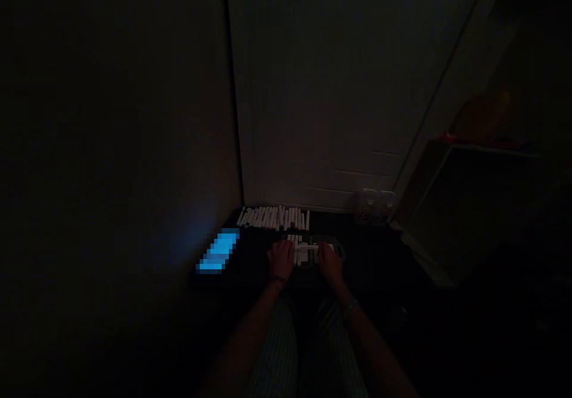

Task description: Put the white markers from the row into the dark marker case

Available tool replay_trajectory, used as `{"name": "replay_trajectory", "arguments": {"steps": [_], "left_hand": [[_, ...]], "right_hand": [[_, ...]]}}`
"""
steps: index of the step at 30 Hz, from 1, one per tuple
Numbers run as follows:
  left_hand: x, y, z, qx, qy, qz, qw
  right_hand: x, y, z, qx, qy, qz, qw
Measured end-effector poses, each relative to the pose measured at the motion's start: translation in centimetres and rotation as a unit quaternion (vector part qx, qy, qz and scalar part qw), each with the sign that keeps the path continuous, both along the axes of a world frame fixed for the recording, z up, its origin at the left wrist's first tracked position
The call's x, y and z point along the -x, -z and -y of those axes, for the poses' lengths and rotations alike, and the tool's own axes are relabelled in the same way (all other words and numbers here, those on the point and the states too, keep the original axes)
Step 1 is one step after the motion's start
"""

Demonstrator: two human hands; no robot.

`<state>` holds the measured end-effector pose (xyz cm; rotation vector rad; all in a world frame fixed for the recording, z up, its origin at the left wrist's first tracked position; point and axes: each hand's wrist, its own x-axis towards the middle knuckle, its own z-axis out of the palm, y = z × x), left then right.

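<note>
A white marker [307,247] lies crosswise between my two hands in the dim light. My left hand [281,258] has its fingers closed at the marker's left end, and my right hand [329,261] pinches its right end. Just beneath is an open clear plastic case [340,249]. Several white markers [297,258] stand side by side in the case's left part, partly covered by my left hand. Something pale shows in the right part, mostly hidden by my right hand.
A row of several white markers [268,217] lies along the back of the dark table [375,267]. A glowing blue, pixelated screen [218,251] is on the left. Two clear packages [376,206] stand at the back right. A pale panel [322,100] rises behind; a dark shelf [487,148] is right.
</note>
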<state>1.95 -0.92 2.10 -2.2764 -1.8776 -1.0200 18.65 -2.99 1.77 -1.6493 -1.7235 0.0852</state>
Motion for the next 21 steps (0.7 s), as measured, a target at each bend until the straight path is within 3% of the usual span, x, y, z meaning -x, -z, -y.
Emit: {"name": "replay_trajectory", "arguments": {"steps": [7, 21], "left_hand": [[-0.01, 0.06, -0.16, 0.018, -0.025, 0.014, 0.999], [0.26, 0.94, -0.82, -0.003, -0.014, 0.018, 1.000]], "right_hand": [[0.04, -0.14, 0.08, -0.001, -0.012, -0.018, 1.000], [-0.11, 0.46, -0.29, -0.015, -0.021, -0.037, 0.999]]}}
